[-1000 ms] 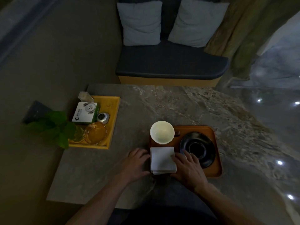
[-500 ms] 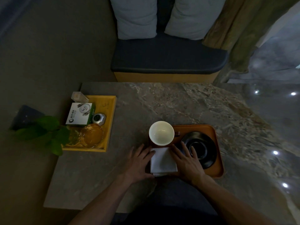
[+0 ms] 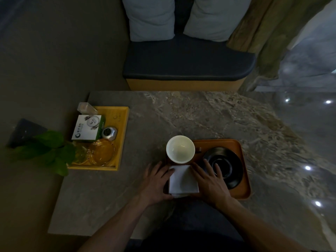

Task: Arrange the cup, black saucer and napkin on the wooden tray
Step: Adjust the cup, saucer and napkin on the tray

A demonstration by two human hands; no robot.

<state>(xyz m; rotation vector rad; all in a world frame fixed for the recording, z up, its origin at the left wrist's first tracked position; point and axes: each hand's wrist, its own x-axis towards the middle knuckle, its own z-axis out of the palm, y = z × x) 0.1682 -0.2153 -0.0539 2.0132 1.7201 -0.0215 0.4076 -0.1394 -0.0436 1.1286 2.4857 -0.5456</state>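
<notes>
A brown wooden tray (image 3: pixel 244 180) lies on the marble table near me. On its left end stands a white cup (image 3: pixel 180 149), empty inside. The black saucer (image 3: pixel 227 166) rests on the tray's right half. A folded white napkin (image 3: pixel 182 179) lies on the tray's near left part, just in front of the cup. My left hand (image 3: pixel 156 180) lies flat with spread fingers against the napkin's left edge. My right hand (image 3: pixel 211 182) lies flat against its right edge, with the fingers reaching over the saucer's rim. Neither hand grips anything.
A yellow tray (image 3: pixel 120 139) at the left holds a white-green box (image 3: pixel 88 129), a small silver clock (image 3: pixel 109 133) and glass dishes (image 3: pixel 101 151). A green leafy plant (image 3: pixel 49 151) overhangs the table's left edge. A cushioned bench (image 3: pixel 187 64) stands beyond the table.
Both hands slid forward along the napkin's sides, fingers now spread flatter and nearer the cup. The view tilted down a little. Cup and saucer stayed put.
</notes>
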